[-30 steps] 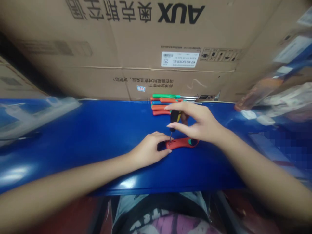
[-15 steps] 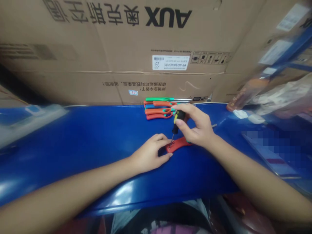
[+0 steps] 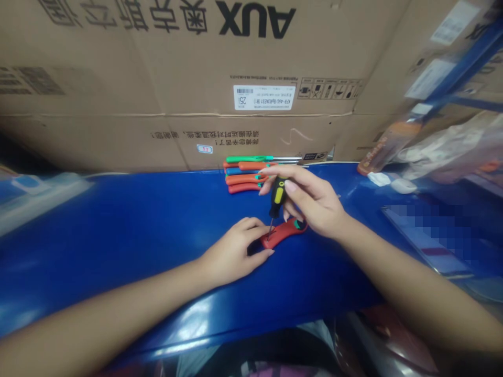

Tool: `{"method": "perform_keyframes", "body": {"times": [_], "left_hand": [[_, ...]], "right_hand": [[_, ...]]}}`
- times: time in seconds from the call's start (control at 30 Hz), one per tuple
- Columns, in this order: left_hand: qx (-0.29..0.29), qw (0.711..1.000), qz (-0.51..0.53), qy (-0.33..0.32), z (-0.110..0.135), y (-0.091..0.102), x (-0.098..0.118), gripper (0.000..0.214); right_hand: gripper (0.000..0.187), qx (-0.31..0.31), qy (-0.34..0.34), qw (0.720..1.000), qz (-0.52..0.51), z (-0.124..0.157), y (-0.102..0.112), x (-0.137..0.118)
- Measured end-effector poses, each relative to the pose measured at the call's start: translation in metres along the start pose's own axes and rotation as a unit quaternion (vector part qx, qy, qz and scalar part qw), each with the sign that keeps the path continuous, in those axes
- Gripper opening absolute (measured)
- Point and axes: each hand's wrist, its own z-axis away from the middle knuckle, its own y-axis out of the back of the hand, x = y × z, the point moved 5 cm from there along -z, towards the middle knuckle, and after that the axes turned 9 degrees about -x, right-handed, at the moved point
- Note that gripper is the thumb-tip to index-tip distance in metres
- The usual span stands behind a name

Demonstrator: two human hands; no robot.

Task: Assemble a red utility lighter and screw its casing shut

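From the head camera: looking down at a glossy blue tabletop [image 3: 168,220], with a curved red plastic tool handle [image 3: 281,234] lying on it between the two hands, teal and black bits near its right end. Can't see much past that end, tucked in close beside the right hand.

Left hand [image 3: 231,246] partly curled, low over the table, with a light hold on the left end of the red handle, thumb on the near side and index finger on the far side. Right hand [image 3: 316,201] loosely closed around a small black-and-yellow screwdriver [image 3: 278,195], thumb pressing on the grip and index finger stretched out over the top. Nearly upright, leaning a bit right at the top, with the thin metal shaft running down to the left end of the red piece. Can't really tell how deep the tip sits.

Just behind, a bunch of green, orange, red and blue plastic-handled tools [image 3: 243,179] with metal shafts, side by side against a big brown cardboard box [image 3: 176,68], upside-down AUX print and a white label [image 3: 264,98] on it. Off to the right, an orange-brown clear plastic bottle [image 3: 387,146], leaning, near some whitish plastic bags [image 3: 456,149]
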Motion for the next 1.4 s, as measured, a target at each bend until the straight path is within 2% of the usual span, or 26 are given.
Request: {"method": "perform_keyframes", "body": {"times": [0.07, 0.13, 0.2, 0.27, 0.33, 0.4, 0.47, 0.57, 0.63, 0.73, 0.8, 0.9, 0.97, 1.07, 1.13, 1.2, 1.27, 1.3, 1.33, 1.4], "left_hand": [[0.002, 1.0, 0.002, -0.001, 0.0, 0.0, 0.0, 0.033], [0.005, 1.0, 0.0, -0.002, 0.0, 0.001, 0.0, 0.032], [0.007, 1.0, -0.004, -0.002, 0.001, 0.001, 0.0, 0.033], [0.006, 1.0, -0.006, 0.002, 0.001, 0.002, 0.0, 0.035], [0.006, 1.0, -0.005, 0.007, 0.001, 0.002, 0.0, 0.036], [0.007, 1.0, -0.002, 0.011, 0.001, 0.001, -0.001, 0.032], [0.003, 1.0, 0.0, 0.012, 0.001, 0.0, -0.003, 0.027], [0.001, 1.0, 0.002, 0.009, 0.001, -0.001, -0.003, 0.027], [0.001, 1.0, 0.006, 0.008, 0.001, 0.0, -0.003, 0.03], [-0.002, 1.0, 0.011, 0.011, 0.0, 0.001, -0.002, 0.028], [0.0, 1.0, 0.012, 0.011, 0.0, 0.001, -0.002, 0.026], [0.002, 1.0, 0.01, 0.009, 0.0, 0.001, -0.002, 0.03], [0.003, 1.0, 0.007, 0.006, 0.0, 0.001, -0.001, 0.032], [0.004, 1.0, 0.002, 0.001, 0.0, 0.002, 0.0, 0.034], [0.002, 1.0, 0.004, 0.001, 0.0, 0.002, -0.001, 0.036], [0.0, 1.0, 0.009, 0.006, 0.001, 0.001, -0.003, 0.036], [0.0, 1.0, 0.013, 0.009, 0.001, 0.0, -0.004, 0.036], [0.002, 1.0, 0.014, 0.009, 0.001, 0.0, -0.004, 0.035], [0.003, 1.0, 0.012, 0.007, 0.001, -0.001, -0.003, 0.034], [0.005, 1.0, 0.007, 0.006, 0.001, -0.001, -0.003, 0.032]], "right_hand": [[0.024, 0.021, 0.033, 0.998, 0.046, -0.001, 0.002, -0.007], [0.017, 0.064, 0.098, 0.984, 0.136, 0.001, 0.006, -0.017], [0.014, 0.076, 0.134, 0.974, 0.163, 0.003, 0.008, -0.024], [0.022, 0.037, 0.114, 0.986, 0.115, 0.002, 0.006, -0.025], [0.033, -0.02, 0.059, 0.997, 0.044, 0.001, 0.001, -0.022], [0.031, -0.037, 0.035, 0.999, 0.016, 0.001, -0.002, -0.021], [0.024, 0.01, 0.063, 0.996, 0.056, 0.002, -0.001, -0.023], [0.023, 0.081, 0.141, 0.974, 0.157, 0.006, 0.003, -0.033], [0.024, 0.069, 0.151, 0.973, 0.162, 0.005, 0.001, -0.035], [0.033, 0.014, 0.099, 0.993, 0.066, 0.002, -0.003, -0.031], [0.027, 0.025, 0.081, 0.996, 0.029, 0.001, -0.003, -0.027], [0.023, 0.09, 0.125, 0.982, 0.113, 0.004, 0.002, -0.029], [0.027, 0.092, 0.152, 0.969, 0.17, 0.005, 0.002, -0.031], [0.037, 0.035, 0.12, 0.986, 0.113, 0.002, 0.0, -0.028], [0.032, 0.021, 0.085, 0.995, 0.056, 0.0, 0.0, -0.024], [0.02, 0.069, 0.08, 0.992, 0.074, 0.001, 0.004, -0.023], [0.02, 0.125, 0.111, 0.975, 0.145, 0.004, 0.008, -0.027], [0.021, 0.133, 0.132, 0.967, 0.173, 0.005, 0.008, -0.029], [0.02, 0.123, 0.148, 0.964, 0.184, 0.006, 0.007, -0.03], [0.027, 0.063, 0.141, 0.978, 0.141, 0.004, 0.002, -0.028]]}}
